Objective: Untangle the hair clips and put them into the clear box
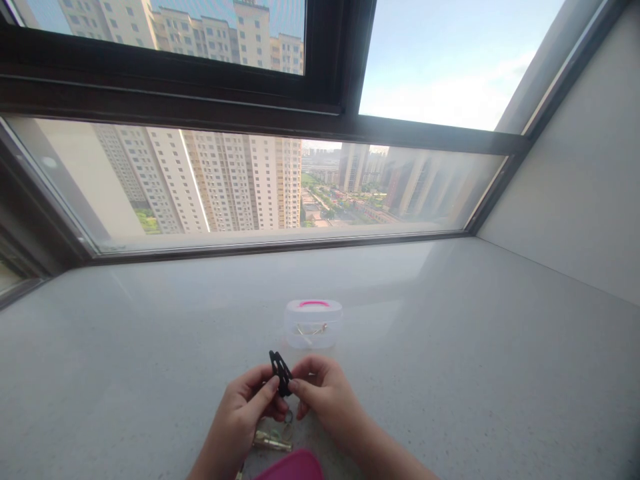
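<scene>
A black metal snap hair clip (281, 373) stands upright between my hands. My left hand (241, 417) pinches its lower part between thumb and fingers, and my right hand (323, 393) grips it from the other side. Just beyond them sits a small transparent plastic box (313, 325) with a pink handle, and thin gold-coloured pieces show inside it. Below my hands lie gold-coloured metal pieces (271, 440) and a small wire ring (289, 417), partly hidden by my fingers. A pink object (289, 468) is cut off by the bottom edge of the view.
Everything rests on a wide speckled grey stone windowsill (430, 320), with a pale wall (560, 193) on the right. A dark-framed window (260, 243) runs along the far edge, looking onto high-rise buildings.
</scene>
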Demonstrator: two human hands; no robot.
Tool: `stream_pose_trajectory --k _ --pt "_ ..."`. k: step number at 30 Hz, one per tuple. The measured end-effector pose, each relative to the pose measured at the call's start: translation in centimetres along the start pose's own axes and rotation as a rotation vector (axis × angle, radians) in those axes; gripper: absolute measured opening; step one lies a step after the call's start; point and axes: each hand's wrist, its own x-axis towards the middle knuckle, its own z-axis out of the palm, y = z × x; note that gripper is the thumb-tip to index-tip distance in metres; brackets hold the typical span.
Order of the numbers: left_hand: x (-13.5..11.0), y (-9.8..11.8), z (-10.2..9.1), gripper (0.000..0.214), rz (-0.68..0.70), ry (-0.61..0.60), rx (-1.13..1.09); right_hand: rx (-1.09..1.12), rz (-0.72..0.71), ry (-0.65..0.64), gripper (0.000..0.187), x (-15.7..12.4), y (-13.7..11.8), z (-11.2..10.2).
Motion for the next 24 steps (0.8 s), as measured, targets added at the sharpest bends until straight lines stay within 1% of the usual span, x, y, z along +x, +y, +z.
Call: stream_pose_trajectory --k 7,17,21,24 --pt "-0.09 0.21 -0.01 0.025 0.019 -0.019 0.103 0.015 -0.002 0.005 0.035 -0.08 -0.29 0.04" --pt "0.04 0.04 -0.33 0.03 -0.014 -0.059 0.116 0.029 0.005 0.041 0.025 -0.12 -0.16 0.12" --pt "0.12 -0.05 -0.34 0.032 -0.012 -0.056 0.134 -0.022 -0.022 0.064 0.021 -0.14 0.07 0.08" --pt "0.11 -0.09 -0.33 0.033 -0.002 -0.057 0.161 -0.06 -0.056 0.054 0.021 -0.11 0.15 0.01"
